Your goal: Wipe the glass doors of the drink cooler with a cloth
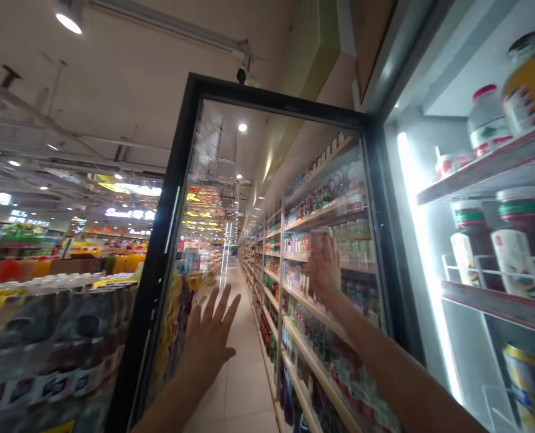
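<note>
A black-framed glass fridge door (168, 228) stands swung out in front of me. My left hand (210, 337) lies flat against its glass with the fingers spread and holds nothing. My right hand (324, 264) is raised higher against the same glass, close to the hinge side; motion blurs it, and I cannot make out its fingers or whether it holds anything. To the right, the lit fridge interior (429, 252) is exposed, with bottles (517, 240) standing on white shelves.
Through the glass a long shop aisle (235, 337) runs away, with stocked shelves (321, 337) along its right side. Stacked bottled drinks (55, 337) stand at the lower left. Ceiling lights (68, 23) and bright signs hang above.
</note>
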{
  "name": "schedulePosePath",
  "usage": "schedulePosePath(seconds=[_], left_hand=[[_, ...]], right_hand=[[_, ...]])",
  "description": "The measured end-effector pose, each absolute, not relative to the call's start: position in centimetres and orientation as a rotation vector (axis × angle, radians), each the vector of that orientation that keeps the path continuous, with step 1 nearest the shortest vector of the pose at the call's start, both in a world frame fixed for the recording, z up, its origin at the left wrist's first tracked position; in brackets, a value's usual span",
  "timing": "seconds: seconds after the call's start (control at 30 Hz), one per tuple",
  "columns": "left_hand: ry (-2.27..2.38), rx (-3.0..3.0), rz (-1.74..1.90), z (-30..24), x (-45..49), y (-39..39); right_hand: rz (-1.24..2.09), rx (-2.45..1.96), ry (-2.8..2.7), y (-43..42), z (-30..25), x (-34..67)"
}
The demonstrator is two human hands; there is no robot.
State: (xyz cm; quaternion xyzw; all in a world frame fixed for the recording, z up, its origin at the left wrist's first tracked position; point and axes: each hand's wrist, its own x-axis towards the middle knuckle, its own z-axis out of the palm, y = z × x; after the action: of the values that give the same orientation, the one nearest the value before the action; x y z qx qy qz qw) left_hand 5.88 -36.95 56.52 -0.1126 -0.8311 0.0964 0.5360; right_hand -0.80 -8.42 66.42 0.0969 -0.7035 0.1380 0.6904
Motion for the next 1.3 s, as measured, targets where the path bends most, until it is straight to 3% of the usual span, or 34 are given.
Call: schedulePosePath(seconds=[0.2,0.37,0.53,0.67,0.83,1.07,1.3], left_hand=[[-1.813,-0.323,0.085,59.2,6.7,-35.5],[-1.631,-0.511,-0.026,64.4,4.8,-28.9],[-1.628,-0.424,0.052,66.3,2.5,-24.5],[-1.612,-0.416,0.120,68.7,3.2,-28.8],[-1.567,-0.056,-0.177,72.6,4.1,-34.6],[-1.603,-0.588,0.208,69.2,2.6,-26.9],[-1.603,-0.054,-0.249,74.3,2.9,-32.6]], right_hand=[[0.445,0.654,-1.634,-17.4,64.3,-0.1],[0.707,0.798,-1.575,-15.7,64.4,0.1],[0.406,0.400,-1.547,-10.4,64.4,-0.2],[0.143,0.272,-1.571,-8.9,63.8,-0.1],[0.105,0.256,-1.543,-9.2,63.8,-0.2],[0.131,0.330,-1.445,-8.5,63.5,-0.8],[0.165,0.322,-1.435,-8.9,63.4,-0.8]])
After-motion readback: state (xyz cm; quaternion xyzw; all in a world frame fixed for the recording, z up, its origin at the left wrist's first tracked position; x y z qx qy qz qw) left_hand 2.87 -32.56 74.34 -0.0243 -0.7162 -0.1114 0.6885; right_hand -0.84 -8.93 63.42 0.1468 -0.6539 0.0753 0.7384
